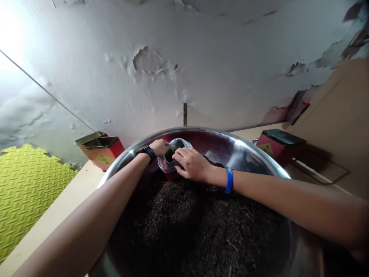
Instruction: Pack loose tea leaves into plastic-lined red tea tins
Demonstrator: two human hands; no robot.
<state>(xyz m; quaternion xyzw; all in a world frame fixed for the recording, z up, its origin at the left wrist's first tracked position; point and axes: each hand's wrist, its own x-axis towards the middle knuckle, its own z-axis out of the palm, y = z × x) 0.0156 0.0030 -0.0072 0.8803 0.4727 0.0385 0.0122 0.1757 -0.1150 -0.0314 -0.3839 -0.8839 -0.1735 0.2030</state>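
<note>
A clear plastic bag (164, 164) lines a small red tin (172, 176), which stands in a large metal bowl (253, 152) toward its far side. Dark, dry loose leaves that look like tea (225, 227) fill much of the bowl. My left hand (160, 147), with a black watch at the wrist, is closed on the left edge of the bag's mouth. On the right edge, my right hand (193, 163) has its fingers curled over the plastic; a blue band circles that wrist. The bag's mouth is spread between both hands, and its inside looks dark.
Two open red tins (108, 152) stand left of the bowl. At the right is a closed red tin with a dark lid (281, 144), near a thin wire frame (319, 171). A yellow foam mat (31, 196) lies at the left. Behind rises a peeling wall (219, 69).
</note>
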